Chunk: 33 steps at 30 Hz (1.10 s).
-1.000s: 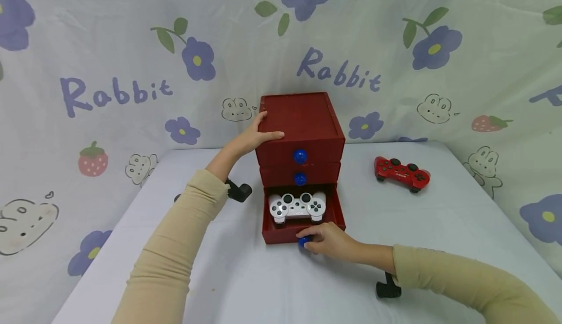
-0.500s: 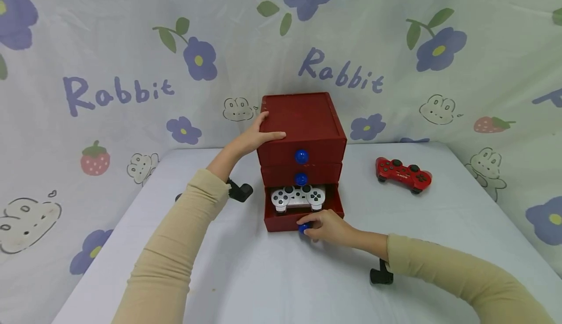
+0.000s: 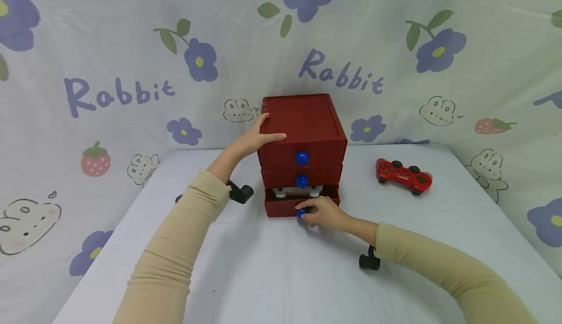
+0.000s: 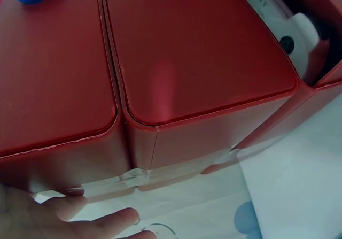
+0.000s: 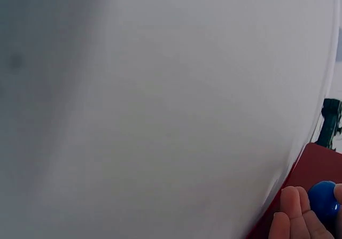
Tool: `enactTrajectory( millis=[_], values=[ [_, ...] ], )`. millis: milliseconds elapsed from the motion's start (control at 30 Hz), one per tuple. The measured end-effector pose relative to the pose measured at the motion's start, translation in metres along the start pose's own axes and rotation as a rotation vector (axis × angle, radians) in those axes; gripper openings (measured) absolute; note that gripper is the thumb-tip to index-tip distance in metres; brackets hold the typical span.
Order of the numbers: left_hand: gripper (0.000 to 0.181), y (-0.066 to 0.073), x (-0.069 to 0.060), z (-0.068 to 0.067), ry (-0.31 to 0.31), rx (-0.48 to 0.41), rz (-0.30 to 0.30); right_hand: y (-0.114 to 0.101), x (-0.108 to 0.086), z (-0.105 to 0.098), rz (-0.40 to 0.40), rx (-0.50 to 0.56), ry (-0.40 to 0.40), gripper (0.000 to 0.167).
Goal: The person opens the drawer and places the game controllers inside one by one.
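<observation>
Centre of frame, head view: red drawer cabinet (image 3: pixel 303 119), standing on the white tabletop (image 3: pixel 246 265). Two upper drawers pushed in, one above the other, with a blue top knob (image 3: pixel 302 157) and a blue middle knob (image 3: pixel 301 180). Bottom drawer (image 3: pixel 281 210) partly out, towards the lower edge of the frame.

White game controller (image 3: pixel 291 192) lies inside the bottom drawer; its grips show in the gap, the rest hidden under the middle drawer's front. Left wrist view gives more of it, upper right, SONY lettering legible.

Right hand (image 3: pixel 325 213), just below centre: fingers pinch the blue bottom knob (image 3: pixel 301 213). Same pinch at lower right of the right wrist view, partly cut by the edge.

Left hand (image 3: pixel 253 139), left of centre: rests on the cabinet's upper left front corner, fingers spread, thumb along the top's front edge. Remaining fingers hidden in the head view; at lower left of the left wrist view they show fanned beside the cabinet.

Red game controller (image 3: pixel 403 175) on the tabletop, right of the cabinet, well apart from both hands. Beige sleeves on both arms; black device (image 3: pixel 370 260) below the right wrist. Behind, a pale backdrop cloth (image 3: pixel 246 36) printed with purple flowers, rabbits, strawberries, "Rabbit".
</observation>
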<state>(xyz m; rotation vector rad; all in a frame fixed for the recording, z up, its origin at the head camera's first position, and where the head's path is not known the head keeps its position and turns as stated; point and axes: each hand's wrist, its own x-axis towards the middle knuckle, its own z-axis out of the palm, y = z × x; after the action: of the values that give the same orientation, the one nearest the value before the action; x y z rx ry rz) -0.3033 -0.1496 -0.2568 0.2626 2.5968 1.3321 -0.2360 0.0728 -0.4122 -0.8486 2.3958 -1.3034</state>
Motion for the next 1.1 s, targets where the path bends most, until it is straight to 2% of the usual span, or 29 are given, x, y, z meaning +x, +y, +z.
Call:
enactTrajectory(
  millis=[133,267,400,533,800,1033,1100],
  values=[
    [0.089,0.004,-0.003,-0.001,-0.013,-0.027,-0.002,0.002,0.005,-0.002,0.003,-0.001,0.012,0.028],
    [0.087,0.017,-0.015,-0.001,-0.028,-0.052,-0.001,0.003,0.009,-0.003,0.018,-0.019,0.026,0.028],
    [0.084,0.028,-0.027,0.001,-0.032,-0.038,-0.004,0.004,0.013,-0.004,0.022,-0.042,0.041,0.028],
    [0.082,0.032,-0.032,0.001,-0.032,-0.029,-0.009,0.005,0.015,-0.004,0.015,-0.053,0.057,0.027],
    [0.082,0.031,-0.031,0.001,-0.032,-0.025,-0.012,0.009,0.020,-0.005,0.013,-0.014,0.050,0.027],
    [0.090,-0.001,-0.001,0.000,-0.001,-0.004,0.003,0.009,0.023,-0.006,0.052,-0.013,0.047,0.028],
    [0.090,0.000,-0.001,0.001,0.000,-0.001,0.004,0.008,0.024,-0.006,0.045,-0.034,0.058,0.028]
  ],
)
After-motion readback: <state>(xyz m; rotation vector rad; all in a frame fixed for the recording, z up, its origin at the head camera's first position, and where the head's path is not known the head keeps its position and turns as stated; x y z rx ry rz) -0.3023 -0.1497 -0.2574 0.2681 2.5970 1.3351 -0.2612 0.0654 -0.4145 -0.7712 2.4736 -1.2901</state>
